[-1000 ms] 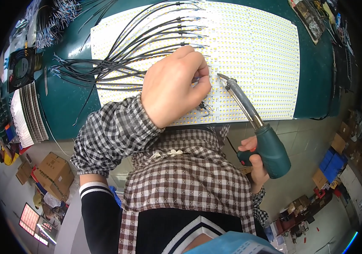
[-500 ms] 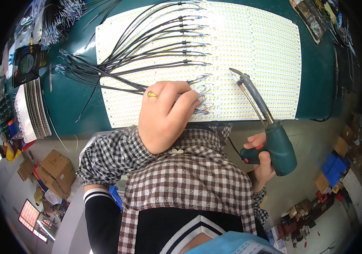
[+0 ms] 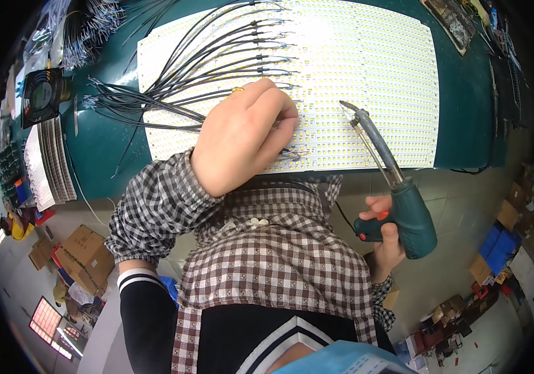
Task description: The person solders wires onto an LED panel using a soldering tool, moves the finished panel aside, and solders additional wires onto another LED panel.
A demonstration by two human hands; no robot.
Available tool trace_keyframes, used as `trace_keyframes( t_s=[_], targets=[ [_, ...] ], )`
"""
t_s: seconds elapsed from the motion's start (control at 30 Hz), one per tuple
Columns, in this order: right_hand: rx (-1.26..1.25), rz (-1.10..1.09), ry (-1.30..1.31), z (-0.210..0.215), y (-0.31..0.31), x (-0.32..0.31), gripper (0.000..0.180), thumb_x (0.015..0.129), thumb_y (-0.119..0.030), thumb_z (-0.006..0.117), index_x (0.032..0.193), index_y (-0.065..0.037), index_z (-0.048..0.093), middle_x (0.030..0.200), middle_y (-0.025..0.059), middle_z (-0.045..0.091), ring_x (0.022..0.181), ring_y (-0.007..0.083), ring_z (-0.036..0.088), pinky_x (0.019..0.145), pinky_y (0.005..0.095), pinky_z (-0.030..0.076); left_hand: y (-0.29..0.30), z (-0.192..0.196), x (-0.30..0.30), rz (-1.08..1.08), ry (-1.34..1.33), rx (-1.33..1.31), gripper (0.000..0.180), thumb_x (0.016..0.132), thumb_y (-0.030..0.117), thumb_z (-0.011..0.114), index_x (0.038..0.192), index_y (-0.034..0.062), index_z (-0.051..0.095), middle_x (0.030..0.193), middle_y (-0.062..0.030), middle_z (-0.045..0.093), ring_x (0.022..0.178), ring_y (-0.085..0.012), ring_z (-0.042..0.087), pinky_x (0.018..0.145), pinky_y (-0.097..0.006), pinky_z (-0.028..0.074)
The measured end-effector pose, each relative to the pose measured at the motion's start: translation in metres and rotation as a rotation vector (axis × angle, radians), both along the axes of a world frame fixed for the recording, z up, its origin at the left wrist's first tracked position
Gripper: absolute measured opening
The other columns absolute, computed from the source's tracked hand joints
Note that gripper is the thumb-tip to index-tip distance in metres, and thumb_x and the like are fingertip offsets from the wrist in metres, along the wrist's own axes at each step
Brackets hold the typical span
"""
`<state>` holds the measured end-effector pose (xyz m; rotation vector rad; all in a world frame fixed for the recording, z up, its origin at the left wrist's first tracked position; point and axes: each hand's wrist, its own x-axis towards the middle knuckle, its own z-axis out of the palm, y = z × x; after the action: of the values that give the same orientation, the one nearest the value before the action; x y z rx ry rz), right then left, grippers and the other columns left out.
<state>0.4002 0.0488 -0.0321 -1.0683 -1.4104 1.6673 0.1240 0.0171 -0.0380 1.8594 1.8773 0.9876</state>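
A white board with rows of small yellow LEDs [image 3: 392, 93] lies across the green table. Several black cables [image 3: 176, 81] fan over its left half, their thin stripped ends lined up near its middle. Over the nearer cables, my left hand [image 3: 236, 140] is closed, thumb and fingers curled together at the wire ends; the hand hides what they pinch. My right hand [image 3: 387, 240] is wrapped round the handle of a dark green soldering gun [image 3: 413, 218], beyond the board's near edge. Its bent tip points away from me, above the board and right of the wire ends.
A black fan [image 3: 42, 95] stands at the left of the table [image 3: 108, 149], with stacked white strips [image 3: 45, 165] nearer me. More wire bundles [image 3: 92, 31] lie at the far left. A dirty metal tray [image 3: 451, 25] sits far right. Cardboard boxes [image 3: 83, 255] stand on the floor.
My left hand has moved away from me and slightly left, over cables farther up the board. More of the nearest wire ends now show. The soldering gun stays almost where it was.
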Motion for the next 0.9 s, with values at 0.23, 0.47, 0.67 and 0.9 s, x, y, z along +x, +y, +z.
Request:
trace_keyframes(
  t_s=[0.23, 0.47, 0.67, 0.9],
  targets=[
    [-0.015, 0.039, 0.000, 0.000, 0.003, -0.001, 0.051, 0.082, -0.033, 0.071, 0.111, 0.007, 0.056, 0.103, 0.0174, 0.060, 0.094, 0.0247, 0.062, 0.071, 0.0308, 0.056, 0.006, -0.001, 0.007, 0.120, -0.153, -0.075, 0.010, 0.076, 0.006, 0.064, 0.080, 0.0039, 0.054, 0.075, -0.0091, 0.055, 0.067, -0.0267, 0.057, 0.058, -0.036, 0.047],
    [0.000, 0.128, -0.155, 0.007, 0.000, 0.000, 0.060, 0.086, -0.044, 0.062, 0.112, 0.009, 0.051, 0.103, 0.0206, 0.058, 0.079, 0.0222, 0.063, 0.068, 0.0299, 0.053, 0.008, -0.007, 0.012, 0.171, -0.116, -0.061, 0.011, 0.074, 0.006, 0.064, 0.077, 0.0041, 0.054, 0.074, -0.0091, 0.055, 0.068, -0.0279, 0.057, 0.059, -0.037, 0.046],
    [0.033, 0.125, -0.180, 0.009, -0.002, -0.004, 0.056, 0.086, -0.044, 0.062, 0.105, 0.008, 0.054, 0.097, 0.0191, 0.059, 0.079, 0.0217, 0.062, 0.069, 0.0309, 0.052, 0.009, -0.006, 0.011, 0.157, -0.060, -0.093, 0.009, 0.076, 0.006, 0.064, 0.079, 0.0029, 0.057, 0.075, -0.0066, 0.055, 0.064, -0.0191, 0.056, 0.055, -0.028, 0.045],
    [0.082, 0.155, -0.152, 0.006, -0.001, -0.006, 0.047, 0.086, -0.038, 0.062, 0.094, 0.007, 0.056, 0.088, 0.0182, 0.059, 0.082, 0.0235, 0.061, 0.069, 0.0319, 0.052, 0.013, -0.002, 0.007, 0.136, -0.108, -0.128, 0.008, 0.076, 0.006, 0.063, 0.079, 0.0028, 0.057, 0.075, -0.0063, 0.055, 0.063, -0.0185, 0.056, 0.055, -0.028, 0.045]
  ],
)
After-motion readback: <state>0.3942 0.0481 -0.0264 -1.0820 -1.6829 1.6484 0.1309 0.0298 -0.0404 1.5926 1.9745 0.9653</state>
